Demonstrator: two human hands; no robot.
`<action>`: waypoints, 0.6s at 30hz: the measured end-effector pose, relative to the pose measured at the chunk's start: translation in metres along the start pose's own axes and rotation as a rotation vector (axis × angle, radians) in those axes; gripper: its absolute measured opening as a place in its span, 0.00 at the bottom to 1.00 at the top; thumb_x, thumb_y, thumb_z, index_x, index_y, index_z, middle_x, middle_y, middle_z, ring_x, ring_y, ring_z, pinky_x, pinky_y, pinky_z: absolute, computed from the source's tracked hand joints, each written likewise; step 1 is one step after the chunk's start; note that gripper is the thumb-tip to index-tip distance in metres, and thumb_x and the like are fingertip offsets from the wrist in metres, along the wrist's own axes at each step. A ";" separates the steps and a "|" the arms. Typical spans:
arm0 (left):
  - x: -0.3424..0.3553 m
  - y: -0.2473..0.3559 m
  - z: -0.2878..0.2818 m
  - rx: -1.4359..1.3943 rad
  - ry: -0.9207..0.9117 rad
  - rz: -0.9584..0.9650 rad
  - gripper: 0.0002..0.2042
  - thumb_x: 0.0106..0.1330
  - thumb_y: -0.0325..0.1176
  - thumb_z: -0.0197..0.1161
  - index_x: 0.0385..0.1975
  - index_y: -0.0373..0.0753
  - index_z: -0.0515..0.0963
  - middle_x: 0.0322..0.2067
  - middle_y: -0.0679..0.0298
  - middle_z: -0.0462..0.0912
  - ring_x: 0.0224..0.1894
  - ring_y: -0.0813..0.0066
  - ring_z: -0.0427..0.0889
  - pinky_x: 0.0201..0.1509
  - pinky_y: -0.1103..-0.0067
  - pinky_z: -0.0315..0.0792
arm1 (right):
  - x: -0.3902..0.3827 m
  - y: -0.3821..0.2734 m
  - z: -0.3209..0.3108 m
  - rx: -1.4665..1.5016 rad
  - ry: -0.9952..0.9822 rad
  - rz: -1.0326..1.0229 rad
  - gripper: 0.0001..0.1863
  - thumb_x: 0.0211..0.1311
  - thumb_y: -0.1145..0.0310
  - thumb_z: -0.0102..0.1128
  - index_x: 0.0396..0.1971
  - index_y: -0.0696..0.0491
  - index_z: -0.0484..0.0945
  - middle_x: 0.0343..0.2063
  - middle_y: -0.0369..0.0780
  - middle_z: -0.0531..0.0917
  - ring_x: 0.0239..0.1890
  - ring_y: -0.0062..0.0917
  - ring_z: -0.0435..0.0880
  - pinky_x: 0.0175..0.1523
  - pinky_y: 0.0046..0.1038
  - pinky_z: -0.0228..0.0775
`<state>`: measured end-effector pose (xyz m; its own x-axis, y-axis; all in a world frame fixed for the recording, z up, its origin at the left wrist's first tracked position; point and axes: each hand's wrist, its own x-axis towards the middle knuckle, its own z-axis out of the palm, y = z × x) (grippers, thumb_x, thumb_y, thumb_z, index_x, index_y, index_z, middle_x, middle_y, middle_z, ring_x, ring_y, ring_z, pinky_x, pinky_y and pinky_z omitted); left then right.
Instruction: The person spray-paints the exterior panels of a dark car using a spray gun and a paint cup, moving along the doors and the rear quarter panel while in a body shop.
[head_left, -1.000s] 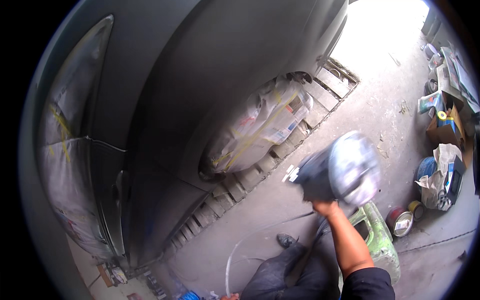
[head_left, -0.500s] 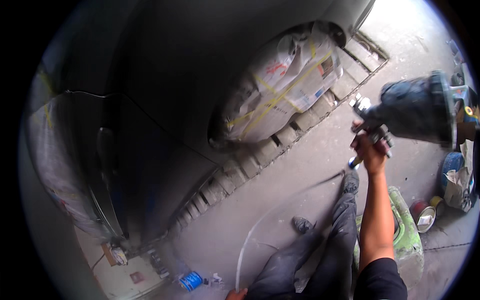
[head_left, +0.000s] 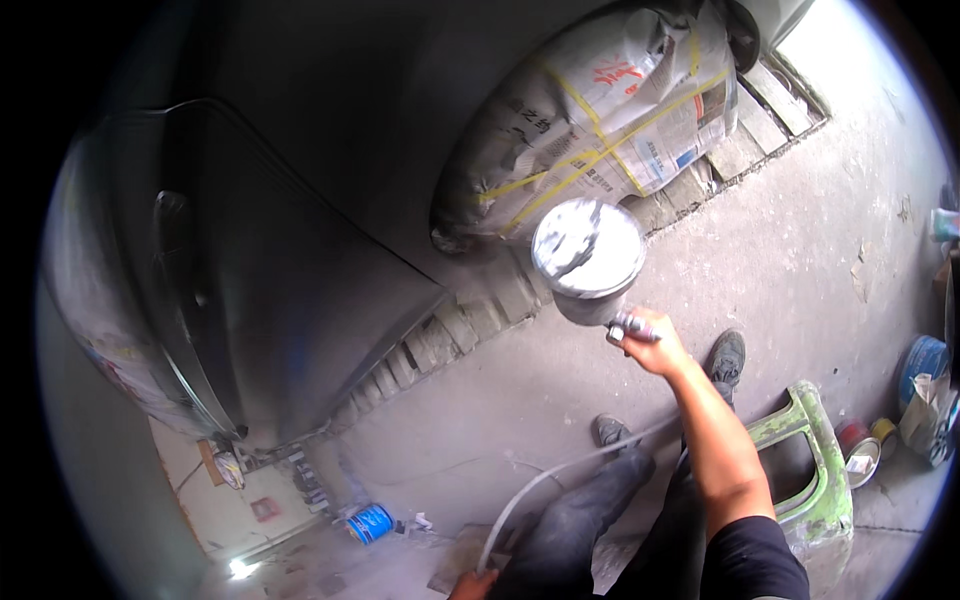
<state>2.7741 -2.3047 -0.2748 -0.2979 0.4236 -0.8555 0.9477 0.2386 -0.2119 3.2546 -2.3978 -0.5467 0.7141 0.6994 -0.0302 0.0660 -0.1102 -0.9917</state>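
Observation:
My right hand [head_left: 650,343] is closed round the handle of a spray gun [head_left: 590,262], whose round cup with a pale, paint-streaked lid points up toward me. The gun hangs in front of a dark grey car body [head_left: 300,230]. Its wheel [head_left: 600,130] is wrapped in newspaper and yellow tape. Low at the bottom edge, my left hand [head_left: 472,585] is wrapped round a pale air hose [head_left: 520,497], which curves up past my knees toward my right side. Only part of that hand shows.
A green, paint-spattered stool [head_left: 822,465] stands by my right leg. Paint cans [head_left: 858,450] and a blue roll [head_left: 922,365] lie at the far right. A blue can [head_left: 370,523] lies on the floor at lower left. A slatted floor grate [head_left: 470,325] runs beneath the car.
My right hand has swung the spray gun left and toward the car, turning its cup lid up into view. My left hand stays on the hose. The whole view has shifted a little.

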 end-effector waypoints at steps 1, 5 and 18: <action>-0.003 0.000 0.001 -0.008 0.000 -0.002 0.15 0.63 0.45 0.57 0.23 0.38 0.74 0.15 0.70 0.70 0.17 0.79 0.67 0.22 0.79 0.61 | -0.008 0.000 0.006 -0.120 0.025 -0.035 0.12 0.48 0.65 0.67 0.31 0.55 0.78 0.25 0.46 0.79 0.28 0.43 0.79 0.35 0.35 0.72; -0.014 -0.001 0.002 0.004 0.001 0.082 0.16 0.63 0.46 0.57 0.22 0.39 0.74 0.15 0.70 0.69 0.18 0.81 0.67 0.22 0.79 0.60 | -0.040 -0.033 0.024 -0.147 0.090 -0.038 0.20 0.47 0.68 0.68 0.42 0.56 0.78 0.35 0.48 0.81 0.36 0.42 0.82 0.42 0.34 0.75; 0.041 -0.093 -0.015 -0.110 0.003 0.244 0.17 0.63 0.47 0.57 0.21 0.39 0.74 0.15 0.69 0.69 0.19 0.79 0.65 0.23 0.75 0.61 | -0.134 -0.241 -0.097 -0.718 0.376 -0.218 0.09 0.58 0.70 0.57 0.39 0.55 0.75 0.31 0.34 0.79 0.36 0.21 0.76 0.45 0.27 0.68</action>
<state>2.6723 -2.2968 -0.2828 -0.0622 0.4829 -0.8735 0.9735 0.2223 0.0535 3.2105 -2.5330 -0.2914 0.8102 0.4894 0.3226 0.5663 -0.5118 -0.6460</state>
